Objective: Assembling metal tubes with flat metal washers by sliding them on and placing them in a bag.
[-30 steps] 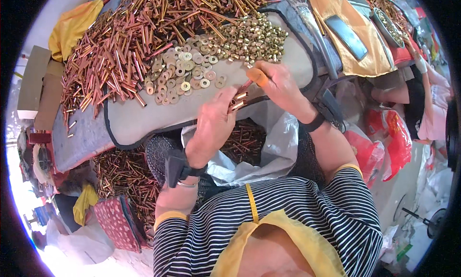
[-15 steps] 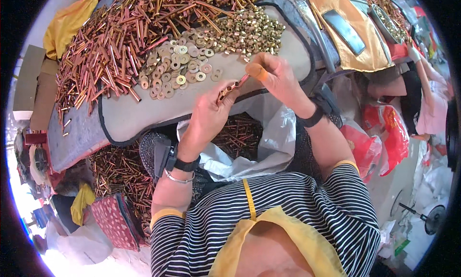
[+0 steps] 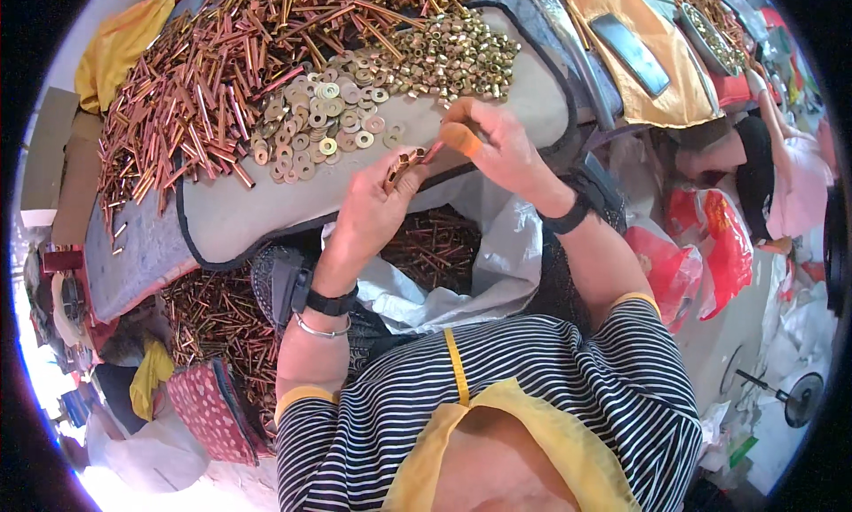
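My left hand (image 3: 377, 201) is closed around a few brass-coloured metal fasteners (image 3: 406, 164), whose ends show between thumb and fingers. From that grip a thin pinkish metal rod (image 3: 432, 152) points toward my right hand (image 3: 504, 148). The right fingers are bent together, one wrapped in an orange finger cover; what they pinch, if anything, is hidden. Both hands hover over the near edge of a grey padded mat (image 3: 231, 215). Flat round washers (image 3: 324, 122) lie on it just beyond my left hand, and a heap of small gold nuts (image 3: 457, 55) lies beyond my right.
Copper-coloured rods (image 3: 195, 113) are piled at the far left. Between my knees an open white sack (image 3: 510, 255) holds more metal pieces. A phone (image 3: 630, 55) rests on orange cloth at the far right. Red plastic bags (image 3: 701, 255) and another person's arm (image 3: 772, 113) are on the right.
Both hands have shifted slightly left, and the fasteners in my left hand have turned a little. My right fingertips have drawn slightly away from the left hand's fasteners.
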{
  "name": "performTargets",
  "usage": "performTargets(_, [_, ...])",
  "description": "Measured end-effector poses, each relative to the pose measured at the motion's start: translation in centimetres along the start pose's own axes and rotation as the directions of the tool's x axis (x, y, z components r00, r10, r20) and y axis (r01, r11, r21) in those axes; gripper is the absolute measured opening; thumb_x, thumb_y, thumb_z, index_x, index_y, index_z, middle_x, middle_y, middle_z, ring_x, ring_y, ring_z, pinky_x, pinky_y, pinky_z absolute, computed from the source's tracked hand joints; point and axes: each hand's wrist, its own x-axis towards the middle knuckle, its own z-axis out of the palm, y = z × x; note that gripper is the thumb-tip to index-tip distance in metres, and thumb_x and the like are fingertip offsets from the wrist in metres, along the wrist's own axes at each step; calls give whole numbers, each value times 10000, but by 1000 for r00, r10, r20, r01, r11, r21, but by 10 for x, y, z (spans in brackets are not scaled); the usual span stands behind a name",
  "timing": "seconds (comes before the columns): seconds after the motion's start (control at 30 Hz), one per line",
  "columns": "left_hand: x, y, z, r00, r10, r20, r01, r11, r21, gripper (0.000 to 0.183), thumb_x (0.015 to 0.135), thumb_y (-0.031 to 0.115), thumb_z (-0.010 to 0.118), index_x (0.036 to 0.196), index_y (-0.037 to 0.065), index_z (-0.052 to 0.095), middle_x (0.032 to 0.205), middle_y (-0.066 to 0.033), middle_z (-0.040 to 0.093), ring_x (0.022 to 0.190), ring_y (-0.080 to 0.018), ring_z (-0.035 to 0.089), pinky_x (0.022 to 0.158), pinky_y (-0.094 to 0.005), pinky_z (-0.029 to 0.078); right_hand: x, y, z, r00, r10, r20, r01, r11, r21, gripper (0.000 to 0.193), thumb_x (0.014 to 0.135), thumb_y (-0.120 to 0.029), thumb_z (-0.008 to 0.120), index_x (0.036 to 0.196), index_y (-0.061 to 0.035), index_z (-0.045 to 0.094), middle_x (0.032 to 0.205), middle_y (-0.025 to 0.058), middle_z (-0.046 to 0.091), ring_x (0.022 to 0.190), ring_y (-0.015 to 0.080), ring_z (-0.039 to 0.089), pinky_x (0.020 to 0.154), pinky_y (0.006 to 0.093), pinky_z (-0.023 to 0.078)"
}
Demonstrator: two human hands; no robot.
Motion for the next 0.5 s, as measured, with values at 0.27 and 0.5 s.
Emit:
performTargets(0.27, [-2, 3, 0, 1000, -19, -1, 19, 1000, 15, 170, 924, 129, 573, 1046, 13, 600, 681, 45, 447, 647, -55, 376, 562, -221, 343, -2, 0, 0, 996, 74, -45, -68, 991, 117, 209, 886, -229, 617, 893, -21, 597, 723, 21, 547, 689, 89, 495, 609, 244, 419])
performTargets(0.5, [-4, 7, 0, 1000, 19, -8, -19, 1000, 16, 176, 927, 143, 577, 1041, 12, 602, 700, 58, 451, 655, -52, 380, 565, -212, 341, 0, -3, -6, 992, 77, -101, -64, 990, 127, 176, 865, -177, 645, 939, -19, 624, 755, 13, 581, 694, 47, 496, 590, 223, 413])
